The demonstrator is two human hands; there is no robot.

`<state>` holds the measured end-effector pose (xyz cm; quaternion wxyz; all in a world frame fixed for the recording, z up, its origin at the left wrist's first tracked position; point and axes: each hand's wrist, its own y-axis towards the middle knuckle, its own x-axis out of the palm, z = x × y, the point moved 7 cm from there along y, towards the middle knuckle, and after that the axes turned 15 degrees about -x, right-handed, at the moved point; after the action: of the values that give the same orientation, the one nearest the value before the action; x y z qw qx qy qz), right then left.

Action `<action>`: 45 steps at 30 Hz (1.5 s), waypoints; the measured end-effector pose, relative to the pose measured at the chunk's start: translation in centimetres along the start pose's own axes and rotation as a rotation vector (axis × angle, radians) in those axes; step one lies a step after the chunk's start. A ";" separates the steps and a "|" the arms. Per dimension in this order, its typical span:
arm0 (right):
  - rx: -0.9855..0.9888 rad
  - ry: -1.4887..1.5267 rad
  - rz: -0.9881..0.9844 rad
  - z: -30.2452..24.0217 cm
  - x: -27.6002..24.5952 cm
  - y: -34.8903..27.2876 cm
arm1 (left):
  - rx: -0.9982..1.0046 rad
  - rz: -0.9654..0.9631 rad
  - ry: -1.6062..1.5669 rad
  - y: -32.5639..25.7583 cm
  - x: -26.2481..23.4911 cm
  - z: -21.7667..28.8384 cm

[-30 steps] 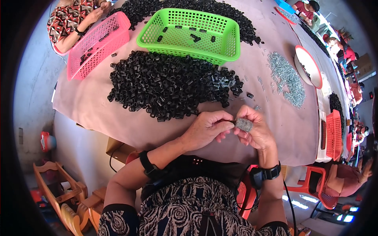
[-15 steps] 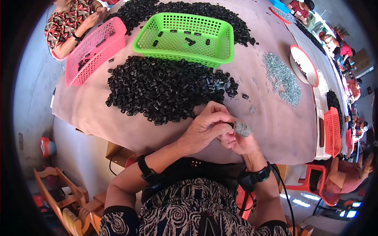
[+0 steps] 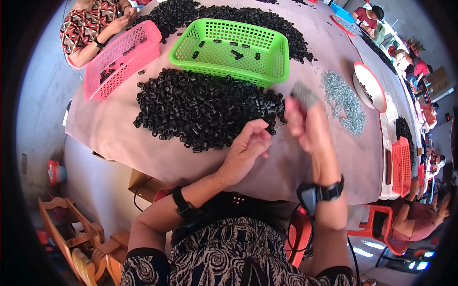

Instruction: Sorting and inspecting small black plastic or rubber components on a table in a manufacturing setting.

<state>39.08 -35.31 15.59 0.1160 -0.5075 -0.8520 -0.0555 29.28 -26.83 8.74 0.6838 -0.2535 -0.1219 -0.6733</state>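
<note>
Hands [image 3: 249, 147] [image 3: 310, 129] apart, grips unclear; 12-o'clock green rectangular plastic basket [image 3: 234, 76] holds few black plastic tubes [image 3: 237, 55], 11-o'clock black heap [image 3: 191, 108] left outside.

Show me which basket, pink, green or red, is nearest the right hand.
The green basket behind the near black heap: its corner is close to the right hand; the pink basket stands farther left, the red basket far right.

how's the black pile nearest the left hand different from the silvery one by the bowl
The black pile is larger, its pieces chunky; the silvery pile is smaller, its pieces finer. The black pile has silvery bits at its right end; the silvery pile looks uniform. Both lie on the table.
</note>
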 end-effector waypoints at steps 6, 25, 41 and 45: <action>-0.275 -0.470 0.028 -4.5 -1.2 3.8 | 0.042 0.000 0.295 0.1 0.4 -0.8; -0.420 -1.248 -0.231 0.5 -7.4 0.3 | 0.007 0.010 0.416 -0.1 1.1 -0.6; -0.652 -0.975 -0.538 -2.0 2.3 -4.3 | 0.062 -0.033 0.193 0.2 0.9 1.1; -0.651 -0.928 -0.502 -1.9 2.4 -4.5 | 0.030 -0.053 0.131 0.2 0.6 0.9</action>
<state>34.26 -35.80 18.16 -0.4438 -0.2722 -0.8465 -0.1118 29.67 -26.93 9.77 0.6759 -0.1951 -0.0937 -0.7045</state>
